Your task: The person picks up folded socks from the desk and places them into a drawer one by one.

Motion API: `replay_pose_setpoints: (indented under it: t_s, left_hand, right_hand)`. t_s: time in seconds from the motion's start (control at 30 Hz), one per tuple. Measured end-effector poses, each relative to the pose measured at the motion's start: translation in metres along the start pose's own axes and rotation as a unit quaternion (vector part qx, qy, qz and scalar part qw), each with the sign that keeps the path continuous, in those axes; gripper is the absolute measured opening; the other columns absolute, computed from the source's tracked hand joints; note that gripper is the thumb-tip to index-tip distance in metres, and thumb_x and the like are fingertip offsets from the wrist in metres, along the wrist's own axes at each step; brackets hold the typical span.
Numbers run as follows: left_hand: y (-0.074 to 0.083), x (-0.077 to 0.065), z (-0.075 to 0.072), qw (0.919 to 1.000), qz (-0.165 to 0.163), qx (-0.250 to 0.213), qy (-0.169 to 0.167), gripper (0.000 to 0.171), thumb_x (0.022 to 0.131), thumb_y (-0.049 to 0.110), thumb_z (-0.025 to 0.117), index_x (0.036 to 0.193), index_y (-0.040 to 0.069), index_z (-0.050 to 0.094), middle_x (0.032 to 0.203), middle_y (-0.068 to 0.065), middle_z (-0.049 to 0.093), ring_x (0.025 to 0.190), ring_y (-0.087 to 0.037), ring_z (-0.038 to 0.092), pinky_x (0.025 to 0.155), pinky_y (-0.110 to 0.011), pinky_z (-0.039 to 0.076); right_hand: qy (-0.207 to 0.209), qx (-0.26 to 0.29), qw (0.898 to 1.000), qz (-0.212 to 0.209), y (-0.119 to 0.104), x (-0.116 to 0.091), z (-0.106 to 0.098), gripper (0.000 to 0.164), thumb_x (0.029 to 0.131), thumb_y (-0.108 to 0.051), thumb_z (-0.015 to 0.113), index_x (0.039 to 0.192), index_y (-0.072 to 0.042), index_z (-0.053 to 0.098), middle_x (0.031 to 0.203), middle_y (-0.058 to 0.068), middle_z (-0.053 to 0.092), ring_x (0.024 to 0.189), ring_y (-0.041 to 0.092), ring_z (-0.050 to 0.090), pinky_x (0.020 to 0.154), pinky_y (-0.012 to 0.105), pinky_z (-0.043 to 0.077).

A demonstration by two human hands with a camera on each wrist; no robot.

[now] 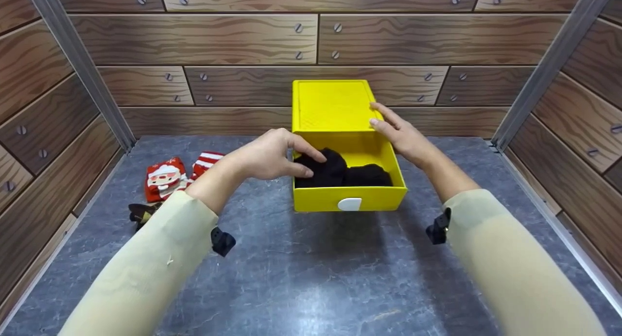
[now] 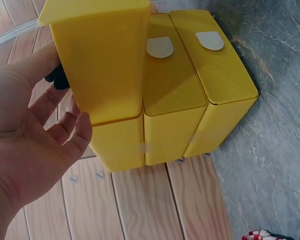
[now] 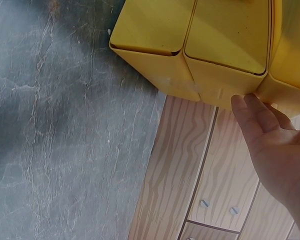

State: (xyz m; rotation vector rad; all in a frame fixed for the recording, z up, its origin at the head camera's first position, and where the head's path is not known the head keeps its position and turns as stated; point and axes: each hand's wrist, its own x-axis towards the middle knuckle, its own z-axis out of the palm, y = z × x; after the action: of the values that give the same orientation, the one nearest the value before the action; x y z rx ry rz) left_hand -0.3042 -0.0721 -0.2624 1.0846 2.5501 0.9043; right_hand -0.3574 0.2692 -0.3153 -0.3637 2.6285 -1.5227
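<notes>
The top drawer (image 1: 316, 199) of a yellow drawer unit (image 1: 330, 105) is pulled out toward me, its white tab handle (image 1: 350, 204) in front. Two dark fabric bundles lie inside: a left black bundle (image 1: 335, 170) and a right black bundle (image 1: 370, 176). My left hand (image 1: 266, 154) reaches over the drawer's left wall, thumb and index finger on the left bundle. In the left wrist view its other fingers (image 2: 80, 135) are loosely bent along the drawer's outer side. My right hand (image 1: 410, 141) rests against the unit's upper right edge, fingertips on the top.
To the left on the grey tabletop (image 1: 311, 277) lie a red Santa-patterned fabric item (image 1: 164, 178), a red-and-white striped piece (image 1: 206, 162) and a dark brownish item (image 1: 141, 212). Wood-patterned walls (image 1: 218, 40) enclose the back and sides. Two lower drawers (image 2: 175, 80) stay closed.
</notes>
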Motion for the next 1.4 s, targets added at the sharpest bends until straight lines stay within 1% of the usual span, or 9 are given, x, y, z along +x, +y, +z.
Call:
replay_pose_setpoints:
  t_s: [0.17,0.2,0.3,0.5,0.77,0.83,0.93,1.17,1.4]
  left_hand:
    - [-0.001,0.002,0.002,0.9996,0.006,0.021,-0.017,0.030,0.098,0.022,0.080,0.128,0.024,0.080,0.131,0.006,0.071,0.112,-0.022,0.057,0.099,-0.040,0.049]
    - [-0.001,0.003,0.002,0.9995,0.007,0.024,-0.019,0.030,0.098,0.022,0.080,0.128,0.023,0.080,0.131,0.006,0.071,0.114,-0.021,0.057,0.102,-0.040,0.049]
    - [-0.002,0.005,0.002,0.9993,0.008,0.029,-0.024,0.030,0.098,0.023,0.080,0.128,0.022,0.080,0.129,0.006,0.072,0.114,-0.021,0.058,0.104,-0.041,0.049]
    - [-0.002,0.008,0.003,0.9986,0.011,0.039,-0.033,0.029,0.099,0.023,0.079,0.128,0.021,0.080,0.125,0.006,0.074,0.111,-0.022,0.059,0.097,-0.039,0.050]
    - [-0.003,0.011,0.003,0.9962,0.034,0.070,-0.040,0.027,0.099,0.020,0.078,0.126,0.019,0.081,0.127,0.004,0.074,0.104,-0.019,0.061,0.093,-0.037,0.050]
    - [-0.004,0.013,0.003,0.9956,0.040,0.075,-0.040,0.027,0.099,0.019,0.078,0.126,0.018,0.081,0.127,0.003,0.074,0.105,-0.019,0.062,0.093,-0.037,0.051]
    - [-0.004,0.013,0.004,0.9949,0.045,0.081,-0.040,0.027,0.099,0.019,0.078,0.126,0.016,0.081,0.128,0.000,0.074,0.110,-0.020,0.062,0.098,-0.038,0.051]
    - [-0.006,0.012,0.006,0.9964,0.039,0.068,-0.031,0.026,0.100,0.020,0.078,0.125,0.017,0.081,0.128,0.001,0.073,0.119,-0.021,0.060,0.106,-0.041,0.048]
    - [-0.004,0.009,0.006,0.9991,0.029,0.032,-0.004,0.027,0.100,0.020,0.077,0.126,0.016,0.081,0.125,0.002,0.075,0.118,-0.021,0.063,0.109,-0.041,0.049]
  right_hand:
    - [-0.002,0.000,1.000,-0.001,0.000,-0.001,0.000,0.075,0.108,-0.058,0.050,0.172,-0.033,0.017,0.177,0.010,0.013,0.154,0.037,0.032,0.120,0.061,0.033]
    - [-0.003,-0.001,1.000,-0.001,0.000,-0.001,0.000,0.075,0.109,-0.058,0.050,0.172,-0.033,0.017,0.177,0.010,0.013,0.154,0.037,0.032,0.120,0.061,0.033]
    - [-0.004,-0.002,1.000,-0.003,0.000,-0.002,0.000,0.076,0.108,-0.058,0.050,0.172,-0.033,0.017,0.177,0.010,0.013,0.153,0.037,0.032,0.120,0.062,0.033]
    - [-0.004,0.007,1.000,-0.006,0.000,-0.002,0.000,0.076,0.107,-0.061,0.051,0.171,-0.034,0.020,0.176,0.010,0.015,0.153,0.037,0.034,0.119,0.062,0.035]
    - [-0.003,0.009,1.000,0.000,-0.001,-0.003,-0.002,0.077,0.106,-0.064,0.051,0.171,-0.036,0.020,0.176,0.009,0.016,0.153,0.036,0.034,0.118,0.063,0.036]
    - [-0.003,0.007,1.000,0.000,-0.001,-0.003,-0.002,0.077,0.106,-0.064,0.051,0.171,-0.036,0.020,0.176,0.009,0.016,0.153,0.036,0.034,0.118,0.063,0.036]
    - [-0.003,0.008,1.000,0.000,-0.001,-0.002,-0.003,0.076,0.106,-0.063,0.051,0.171,-0.036,0.021,0.176,0.009,0.016,0.153,0.036,0.034,0.118,0.063,0.036]
    - [-0.006,0.008,1.000,-0.005,-0.001,-0.002,-0.002,0.076,0.107,-0.060,0.051,0.171,-0.035,0.020,0.176,0.010,0.015,0.152,0.037,0.035,0.117,0.063,0.036]
    - [-0.003,0.001,1.000,-0.003,0.000,-0.001,-0.001,0.076,0.107,-0.061,0.051,0.171,-0.035,0.020,0.176,0.010,0.015,0.153,0.037,0.034,0.118,0.063,0.035]
